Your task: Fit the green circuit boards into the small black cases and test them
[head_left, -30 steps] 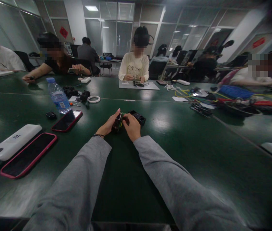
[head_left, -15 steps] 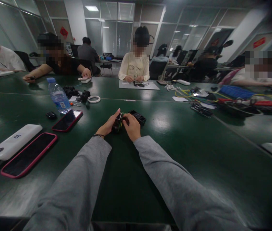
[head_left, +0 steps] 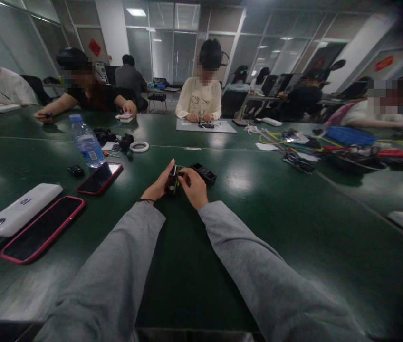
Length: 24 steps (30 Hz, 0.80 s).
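The small, dark, boxy device we hold
We keep it roughly upright, green and yellow bits showing along its right side; its finer parts are too small to tell.

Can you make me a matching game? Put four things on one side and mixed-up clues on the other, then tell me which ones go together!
Things:
1. small dark device
2. black block
3. bottle
4. ring

Clues:
A. see-through, with a blue cap
B. in the left hand, with the right hand at its side
C. round and white, lying flat
D. lying just past the right hand

Right pairs: 1-B, 2-D, 3-A, 4-C
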Tool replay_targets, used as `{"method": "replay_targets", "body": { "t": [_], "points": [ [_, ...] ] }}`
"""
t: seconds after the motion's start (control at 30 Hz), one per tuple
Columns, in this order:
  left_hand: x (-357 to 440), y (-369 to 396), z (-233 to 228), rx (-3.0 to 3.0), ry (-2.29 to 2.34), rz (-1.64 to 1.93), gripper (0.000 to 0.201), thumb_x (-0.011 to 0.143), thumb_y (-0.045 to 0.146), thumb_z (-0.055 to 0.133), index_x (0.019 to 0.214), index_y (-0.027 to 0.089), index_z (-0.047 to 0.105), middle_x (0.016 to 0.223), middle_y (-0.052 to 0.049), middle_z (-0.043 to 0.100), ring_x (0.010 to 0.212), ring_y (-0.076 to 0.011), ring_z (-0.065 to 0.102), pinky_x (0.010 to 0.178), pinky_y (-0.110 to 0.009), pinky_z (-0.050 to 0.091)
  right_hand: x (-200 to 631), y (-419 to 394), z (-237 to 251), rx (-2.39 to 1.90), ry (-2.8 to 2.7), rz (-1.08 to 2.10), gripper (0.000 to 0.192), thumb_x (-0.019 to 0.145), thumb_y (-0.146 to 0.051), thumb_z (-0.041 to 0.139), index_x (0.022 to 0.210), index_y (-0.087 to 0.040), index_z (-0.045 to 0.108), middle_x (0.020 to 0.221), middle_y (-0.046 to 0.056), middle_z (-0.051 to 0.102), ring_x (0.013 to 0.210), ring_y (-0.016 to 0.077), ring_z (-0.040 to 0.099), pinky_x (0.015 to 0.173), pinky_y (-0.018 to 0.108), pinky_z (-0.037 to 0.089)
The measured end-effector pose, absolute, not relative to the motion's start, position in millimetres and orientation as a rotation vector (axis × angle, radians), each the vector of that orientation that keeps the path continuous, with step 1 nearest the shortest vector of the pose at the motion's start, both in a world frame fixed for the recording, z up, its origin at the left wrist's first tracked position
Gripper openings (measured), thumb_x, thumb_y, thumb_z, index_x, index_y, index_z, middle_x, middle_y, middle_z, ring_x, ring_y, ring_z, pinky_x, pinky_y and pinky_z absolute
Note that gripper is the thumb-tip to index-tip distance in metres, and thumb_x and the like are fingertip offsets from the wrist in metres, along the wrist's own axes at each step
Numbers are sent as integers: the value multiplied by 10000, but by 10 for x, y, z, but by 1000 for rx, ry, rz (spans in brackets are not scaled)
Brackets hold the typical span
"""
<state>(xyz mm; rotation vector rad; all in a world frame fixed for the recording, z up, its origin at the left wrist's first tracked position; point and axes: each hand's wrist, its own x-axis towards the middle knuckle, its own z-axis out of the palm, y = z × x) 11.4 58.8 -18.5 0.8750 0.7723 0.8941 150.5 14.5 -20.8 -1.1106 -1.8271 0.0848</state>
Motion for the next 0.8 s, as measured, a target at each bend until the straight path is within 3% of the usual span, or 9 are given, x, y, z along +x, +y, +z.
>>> {"method": "replay_targets", "body": {
  "t": [0.2, 0.5, 0.8],
  "points": [
    [130, 585, -181, 890, 782, 931, 585, 661, 705, 533, 843, 158, 635, 633, -21, 616, 531, -111, 564, 499, -220, 424, 1511, 159, -223, -1093, -1808, 96, 204, 897, -304, 427, 1018, -223, 570, 890, 28, 572, 860, 159, 537, 766, 277, 424],
    [132, 573, -177, 889, 778, 940, 543, 658, 690, 551, 797, 168, 610, 649, -12, 606, 532, -102, 561, 484, -211, 418, 1511, 155, -225, -1141, -1802, 104, 184, 876, -273, 449, 1024, -228, 548, 865, 12, 565, 797, 148, 527, 690, 258, 407],
    [149, 553, -157, 912, 753, 972, 533, 675, 680, 549, 802, 165, 598, 590, -4, 561, 464, -93, 508, 396, -206, 317, 1512, 150, -208, -1188, -1763, 134, 192, 869, -261, 432, 1027, -222, 535, 868, 13, 558, 791, 146, 522, 686, 262, 399]
  ]
}}
